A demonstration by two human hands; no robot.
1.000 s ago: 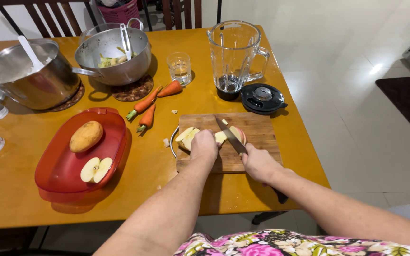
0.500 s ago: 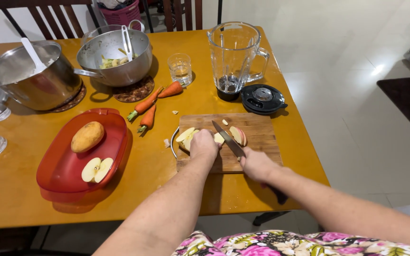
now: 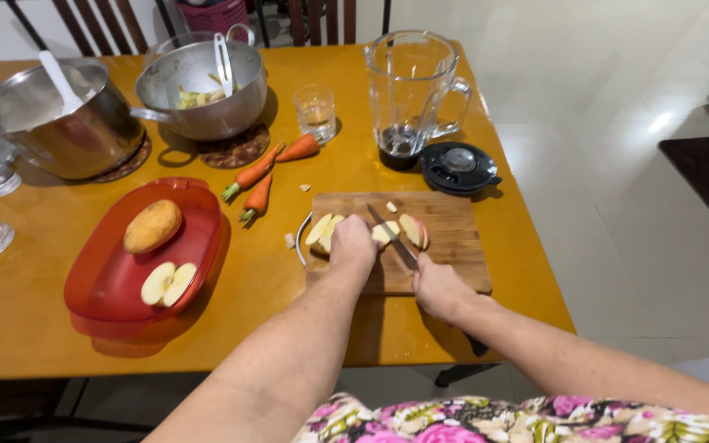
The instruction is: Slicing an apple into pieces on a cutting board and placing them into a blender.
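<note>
On the wooden cutting board (image 3: 453, 238) my left hand (image 3: 353, 244) presses down on an apple piece (image 3: 382, 233). My right hand (image 3: 436, 285) grips a knife (image 3: 391, 235) whose blade lies against that piece. Cut apple wedges (image 3: 322, 230) sit left of my left hand, and a red-skinned apple piece (image 3: 414, 230) lies to the right of the blade. A small scrap (image 3: 391, 207) rests near the board's far edge.
A red tray (image 3: 108, 283) holds a potato (image 3: 153, 226) and two apple halves (image 3: 167, 282). Three carrots (image 3: 260, 176), a small glass (image 3: 315, 112), a blender jar (image 3: 410, 90), its black lid (image 3: 458, 166) and two steel pots (image 3: 198, 82) stand behind. The table edge is on the right.
The knife blade has shifted slightly along the apple piece under my left hand. My left hand stays pressed on the board.
</note>
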